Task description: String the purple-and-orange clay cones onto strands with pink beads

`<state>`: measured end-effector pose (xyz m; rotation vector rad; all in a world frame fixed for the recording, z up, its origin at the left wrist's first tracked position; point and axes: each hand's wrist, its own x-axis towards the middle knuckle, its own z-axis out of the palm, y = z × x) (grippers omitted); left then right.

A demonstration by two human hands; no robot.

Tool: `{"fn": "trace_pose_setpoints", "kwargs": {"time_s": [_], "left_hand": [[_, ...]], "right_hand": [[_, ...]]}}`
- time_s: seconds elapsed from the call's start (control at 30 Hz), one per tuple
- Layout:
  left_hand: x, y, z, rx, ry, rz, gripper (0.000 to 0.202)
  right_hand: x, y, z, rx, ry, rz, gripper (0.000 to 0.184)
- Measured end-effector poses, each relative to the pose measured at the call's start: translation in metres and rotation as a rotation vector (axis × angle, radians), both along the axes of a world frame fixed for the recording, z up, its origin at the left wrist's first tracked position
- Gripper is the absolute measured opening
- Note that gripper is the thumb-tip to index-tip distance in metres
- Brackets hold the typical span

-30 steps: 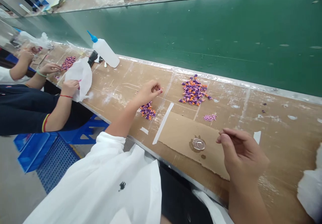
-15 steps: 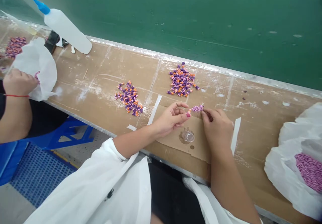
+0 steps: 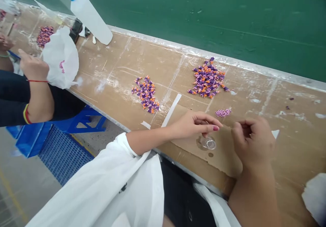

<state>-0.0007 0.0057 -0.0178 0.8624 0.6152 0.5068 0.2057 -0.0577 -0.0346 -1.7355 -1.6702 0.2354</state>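
Note:
My left hand [image 3: 197,124] is closed in a pinch over a taped-down cardboard sheet [image 3: 224,159]; whatever sits between thumb and forefinger is too small to make out. To its right, my right hand [image 3: 254,140] has its fingers curled together, and what they hold, if anything, is hidden. A little clear cup [image 3: 209,142] stands on the sheet just below my left fingertips. Beyond both hands lies a small heap of pink-purple bits [image 3: 223,112]. Farther back is a pile of tiny purple-and-orange pieces [image 3: 207,79], with a second pile of purple-and-orange pieces [image 3: 146,94] to the left.
A white bottle with blue nozzle [image 3: 90,18] leans at the back left. A co-worker's hand [image 3: 34,67] is near a white wrapper [image 3: 62,58] at the left. Another white wrapper [image 3: 315,194] shows at the right edge. A green wall [image 3: 203,13] rises behind the table.
My right hand has drawn away from the pink-purple heap, nearer to me and to the right. The view has swung left. The co-worker's hand has come off the white wrapper.

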Motion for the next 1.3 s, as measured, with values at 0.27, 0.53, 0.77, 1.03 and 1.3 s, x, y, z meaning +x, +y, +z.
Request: {"fn": "trace_pose_setpoints", "kwargs": {"time_s": [0.27,0.53,0.77,1.03,1.3], "left_hand": [[-0.001,-0.005,0.013,0.131,0.058,-0.076,0.058],[-0.004,-0.004,0.011,0.324,0.095,-0.06,0.043],[-0.004,-0.008,0.01,0.332,-0.005,-0.021,0.04],[-0.002,-0.011,0.006,0.685,-0.022,0.109,0.03],[-0.002,-0.011,0.0,0.929,0.045,0.117,0.028]], "right_hand": [[-0.03,-0.018,0.038,0.105,0.024,0.286,0.008],[-0.029,-0.019,0.043,0.146,0.023,0.336,0.012],[-0.041,-0.021,0.043,0.274,0.151,0.221,0.022],[-0.044,-0.021,0.042,0.263,0.225,0.209,0.022],[-0.04,-0.018,0.047,0.184,0.258,0.284,0.022]]}}
